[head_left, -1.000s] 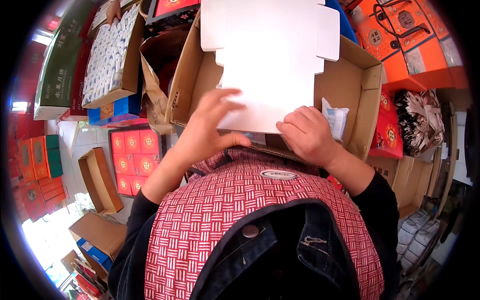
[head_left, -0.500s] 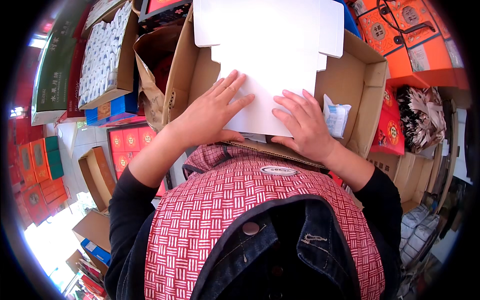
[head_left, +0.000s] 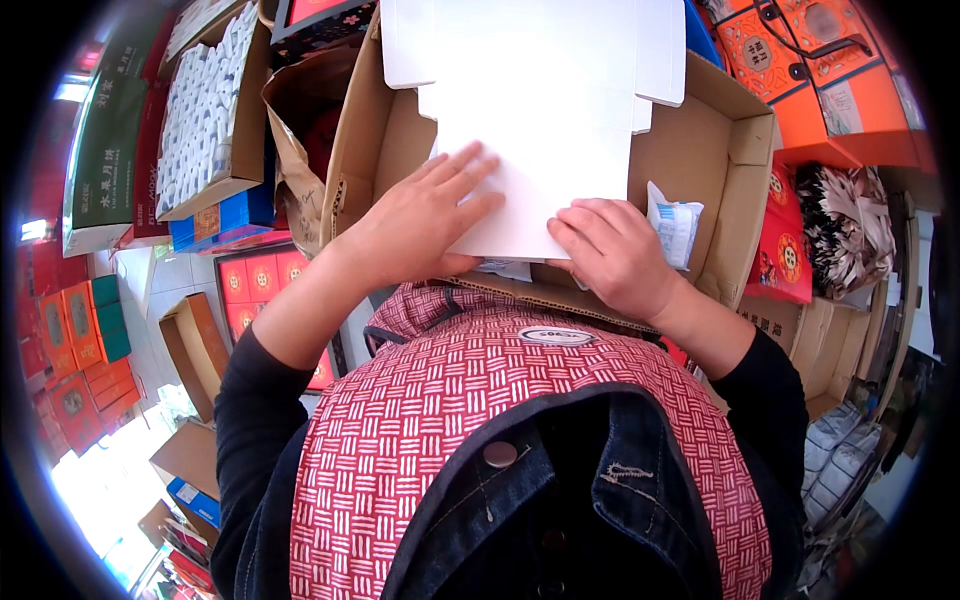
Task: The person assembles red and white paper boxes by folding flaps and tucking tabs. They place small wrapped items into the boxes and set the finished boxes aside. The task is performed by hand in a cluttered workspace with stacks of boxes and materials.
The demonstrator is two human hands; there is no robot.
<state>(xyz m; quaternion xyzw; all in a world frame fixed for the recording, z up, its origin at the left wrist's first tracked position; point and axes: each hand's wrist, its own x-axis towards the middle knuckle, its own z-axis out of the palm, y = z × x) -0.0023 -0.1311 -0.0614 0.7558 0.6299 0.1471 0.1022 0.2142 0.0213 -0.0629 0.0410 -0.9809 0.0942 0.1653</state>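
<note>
A flat white cardboard box blank, with tabs at its sides, lies over an open brown carton. My left hand rests on the blank's left part, fingers stretched out, the thumb at its near edge. At the near right corner my right hand is closed on the blank, fingers bent over the top and the thumb partly hidden. Beside that hand, inside the carton, stands a small white and blue packet. Another packet shows in part below the blank's near edge.
To the left are a brown paper bag and a box packed with white packets. Orange boxes, red boxes and a bundle of folded brownish bags stand at the right. An opened brown box lies at the lower left.
My right hand's fingers have gone from spread on the blank to bent round its near right corner. The blank has shifted slightly toward me, while my left hand stays almost in place.
</note>
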